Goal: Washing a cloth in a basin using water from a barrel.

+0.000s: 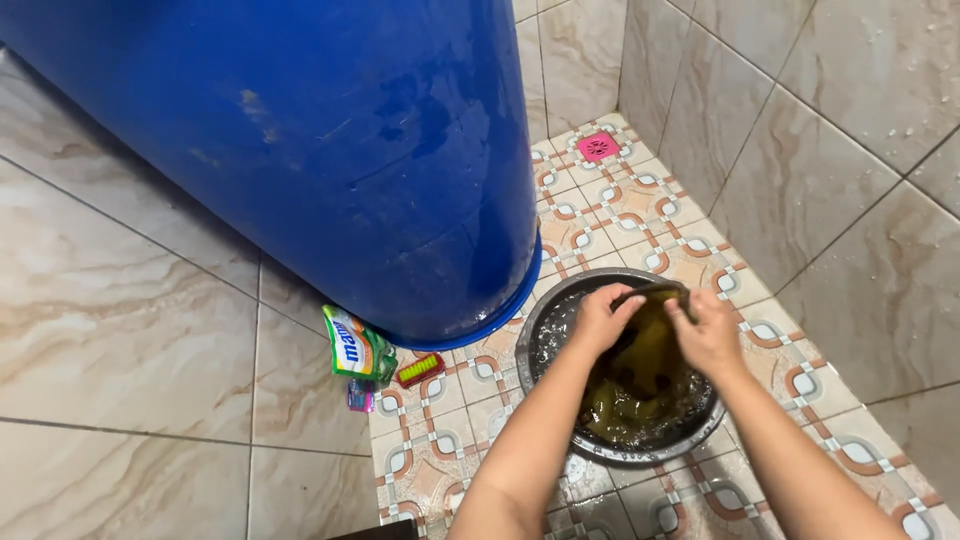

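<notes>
A round metal basin (545, 325) stands on the patterned floor tiles, holding dark water and a wet olive-green cloth (640, 375). Both of my hands are inside the basin. My left hand (600, 318) grips one bunched part of the cloth at the basin's far side. Close beside it, my right hand (708, 332) grips another part of the same cloth. The fabric is pulled up between the two fists, and the remainder lies soaked in the water below.
A big blue plastic barrel (330, 150) stands directly left of the basin. At its foot lie a green detergent sachet (356, 347), a small red brush (420, 369) and a little pink item (360, 396). Tiled walls close in left and right; a pink floor drain (598, 146) sits farther back.
</notes>
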